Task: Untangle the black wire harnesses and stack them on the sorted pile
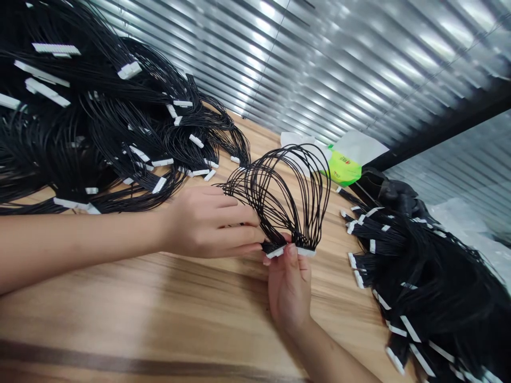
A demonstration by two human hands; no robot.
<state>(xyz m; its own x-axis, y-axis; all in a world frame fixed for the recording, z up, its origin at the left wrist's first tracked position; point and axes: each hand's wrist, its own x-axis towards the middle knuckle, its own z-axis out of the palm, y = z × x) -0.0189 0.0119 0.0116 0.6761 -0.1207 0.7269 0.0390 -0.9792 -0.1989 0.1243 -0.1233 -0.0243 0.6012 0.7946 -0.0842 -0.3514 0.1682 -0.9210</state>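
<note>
A wire harness (322, 205) of thin black wires arches up in a loop above the wooden table, with white connectors at its lower ends. My right hand (290, 287) is closed on these ends, the thumb pressed over the white connector (306, 252) and the other white connector (275, 252) just left of it. From the left, my left hand (211, 221) reaches across with its fingers curled round the wires close to the left connector. Its thumb and part of the wires behind the fingers are hidden.
A large heap of black wire harnesses (120, 106) lies at the left. Another harness pile (447, 276) covers the right side of the wooden table (179, 319). A green and white plastic bag (343, 162) lies at the back, before a corrugated metal wall (319, 69).
</note>
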